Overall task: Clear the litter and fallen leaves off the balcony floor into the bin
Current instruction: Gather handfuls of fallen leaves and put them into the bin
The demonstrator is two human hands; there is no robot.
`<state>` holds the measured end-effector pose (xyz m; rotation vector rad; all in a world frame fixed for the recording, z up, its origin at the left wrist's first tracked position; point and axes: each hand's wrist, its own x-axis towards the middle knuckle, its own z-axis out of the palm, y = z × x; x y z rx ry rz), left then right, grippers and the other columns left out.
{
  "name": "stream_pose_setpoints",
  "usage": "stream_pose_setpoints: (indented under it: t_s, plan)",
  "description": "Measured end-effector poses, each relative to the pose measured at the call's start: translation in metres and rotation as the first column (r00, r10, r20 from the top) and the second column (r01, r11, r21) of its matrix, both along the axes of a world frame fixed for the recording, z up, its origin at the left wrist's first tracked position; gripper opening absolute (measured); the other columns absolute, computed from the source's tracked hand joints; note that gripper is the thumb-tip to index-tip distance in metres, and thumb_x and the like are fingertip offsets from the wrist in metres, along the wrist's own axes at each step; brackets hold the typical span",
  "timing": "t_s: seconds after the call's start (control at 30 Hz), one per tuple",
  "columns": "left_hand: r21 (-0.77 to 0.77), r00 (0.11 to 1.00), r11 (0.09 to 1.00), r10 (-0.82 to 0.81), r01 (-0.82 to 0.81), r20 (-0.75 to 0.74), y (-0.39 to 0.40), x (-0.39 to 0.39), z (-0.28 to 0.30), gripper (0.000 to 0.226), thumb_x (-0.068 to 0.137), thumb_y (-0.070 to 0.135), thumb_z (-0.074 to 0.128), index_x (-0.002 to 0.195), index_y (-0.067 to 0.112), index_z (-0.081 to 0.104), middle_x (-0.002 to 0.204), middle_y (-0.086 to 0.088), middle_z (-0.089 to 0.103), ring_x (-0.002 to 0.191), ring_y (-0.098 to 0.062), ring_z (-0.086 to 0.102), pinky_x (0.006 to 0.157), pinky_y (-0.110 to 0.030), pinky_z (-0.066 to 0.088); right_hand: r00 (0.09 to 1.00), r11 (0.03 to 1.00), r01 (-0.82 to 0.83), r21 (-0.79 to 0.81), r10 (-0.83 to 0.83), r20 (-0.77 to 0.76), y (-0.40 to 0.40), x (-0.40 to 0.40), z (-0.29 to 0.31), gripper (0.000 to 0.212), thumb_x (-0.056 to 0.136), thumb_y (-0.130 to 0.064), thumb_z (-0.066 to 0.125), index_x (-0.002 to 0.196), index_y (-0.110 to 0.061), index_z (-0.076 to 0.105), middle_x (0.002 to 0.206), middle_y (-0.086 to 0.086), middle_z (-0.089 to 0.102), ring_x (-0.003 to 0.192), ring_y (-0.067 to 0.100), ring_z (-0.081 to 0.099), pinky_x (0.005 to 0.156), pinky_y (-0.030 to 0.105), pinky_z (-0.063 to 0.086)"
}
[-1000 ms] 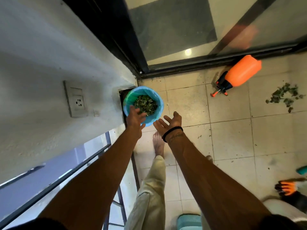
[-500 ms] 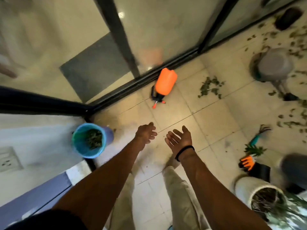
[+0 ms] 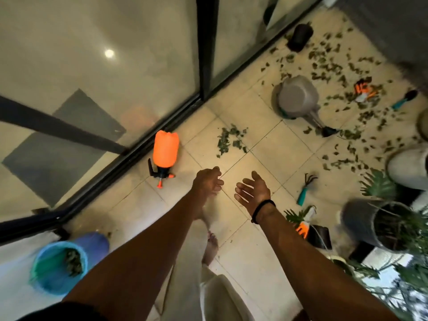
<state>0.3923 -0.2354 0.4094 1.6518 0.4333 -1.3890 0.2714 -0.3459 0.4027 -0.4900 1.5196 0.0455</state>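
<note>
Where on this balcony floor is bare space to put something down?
Bare tiles lie under both hands, left hand and right hand, between the orange sprayer, the small leaf pile and the hand rake. It is crowded beyond the grey watering can, where scattered leaves cover the floor, and by the plant pots.

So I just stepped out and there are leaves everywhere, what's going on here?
A person is clearing fallen leaves off the balcony floor by hand. Both the left hand and the right hand are empty and held out over the tiles, towards a small leaf pile beside the orange sprayer. The blue bin at lower left already has leaves in it. Many more leaves lie scattered around the tipped grey watering can.
</note>
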Motion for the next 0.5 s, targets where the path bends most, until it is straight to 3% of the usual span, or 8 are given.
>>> stream_pose_setpoints:
  t_s: [0.13, 0.23, 0.3, 0.37, 0.43, 0.47, 0.5]
  plan:
    - [0.038, 0.991, 0.998, 0.045, -0.041, -0.125, -0.043, 0.021, -0.017, 0.029, 0.103, 0.031, 0.048, 0.081, 0.013, 0.055, 0.08, -0.012, 0.058, 0.065, -0.023, 0.052, 0.065, -0.031, 0.046, 0.985, 0.983, -0.172, -0.07, 0.17, -0.039, -0.056, 0.017, 0.001, 0.03, 0.092, -0.034, 0.074, 0.1, -0.006, 0.066, 0.089, 0.013, 0.07, 0.077, 0.028, 0.064, 0.072, 0.04, 0.059]
    - [0.056, 0.984, 0.998, 0.04, -0.031, -0.175, -0.077, 0.041, -0.044, 0.036, 0.107, 0.036, 0.045, 0.094, 0.005, 0.057, 0.088, -0.016, 0.061, 0.075, -0.029, 0.06, 0.077, -0.043, 0.056, 0.928, 0.915, -0.37, -0.16, 0.357, -0.103, -0.103, 0.033, -0.024, 0.031, 0.084, -0.016, 0.083, 0.106, -0.002, 0.066, 0.087, 0.018, 0.069, 0.067, 0.027, 0.062, 0.057, 0.034, 0.059]
    - [0.071, 0.983, 0.997, 0.025, -0.012, -0.181, -0.096, 0.051, -0.071, 0.034, 0.107, 0.037, 0.046, 0.104, 0.005, 0.055, 0.091, -0.016, 0.062, 0.075, -0.029, 0.063, 0.075, -0.043, 0.057, 0.83, 0.806, -0.556, -0.205, 0.524, -0.192, -0.132, 0.045, -0.057, 0.043, 0.081, -0.015, 0.086, 0.115, -0.003, 0.064, 0.087, 0.015, 0.07, 0.068, 0.024, 0.066, 0.057, 0.034, 0.061]
    - [0.164, 0.989, 0.986, 0.025, 0.0, -0.149, -0.112, 0.057, -0.11, 0.027, 0.106, 0.034, 0.05, 0.098, 0.009, 0.057, 0.092, -0.016, 0.064, 0.075, -0.028, 0.065, 0.078, -0.044, 0.059, 0.713, 0.672, -0.701, -0.239, 0.65, -0.261, -0.156, 0.057, -0.101, 0.05, 0.076, -0.021, 0.09, 0.117, -0.008, 0.064, 0.092, 0.011, 0.073, 0.078, 0.025, 0.071, 0.074, 0.042, 0.063]
    - [0.28, 0.982, 0.943, -0.19, 0.183, -0.003, -0.121, 0.055, -0.162, 0.024, 0.102, 0.033, 0.052, 0.111, 0.012, 0.058, 0.11, -0.017, 0.064, 0.094, -0.031, 0.067, 0.09, -0.048, 0.057, 0.587, 0.517, -0.809, -0.279, 0.741, -0.328, -0.173, 0.065, -0.145, 0.058, 0.072, -0.03, 0.092, 0.119, -0.013, 0.062, 0.1, 0.007, 0.072, 0.089, 0.025, 0.069, 0.088, 0.043, 0.058]
    - [0.37, 0.918, 0.866, -0.389, 0.336, 0.079, -0.122, 0.052, -0.2, 0.04, 0.099, 0.039, 0.052, 0.129, 0.013, 0.053, 0.124, -0.018, 0.06, 0.11, -0.036, 0.064, 0.098, -0.05, 0.054, 0.519, 0.424, -0.85, -0.311, 0.775, -0.361, -0.182, 0.07, -0.175, 0.066, 0.071, -0.034, 0.093, 0.125, -0.015, 0.059, 0.106, 0.006, 0.068, 0.094, 0.024, 0.066, 0.093, 0.042, 0.055]
    - [0.446, 0.867, 0.815, -0.475, 0.37, 0.15, -0.122, 0.047, -0.232, 0.058, 0.097, 0.047, 0.051, 0.144, 0.015, 0.042, 0.137, -0.02, 0.055, 0.123, -0.04, 0.057, 0.104, -0.053, 0.049, 0.468, 0.34, -0.87, -0.357, 0.795, -0.386, -0.188, 0.074, -0.205, 0.076, 0.07, -0.037, 0.093, 0.133, -0.016, 0.055, 0.114, 0.007, 0.064, 0.102, 0.024, 0.063, 0.097, 0.043, 0.053]
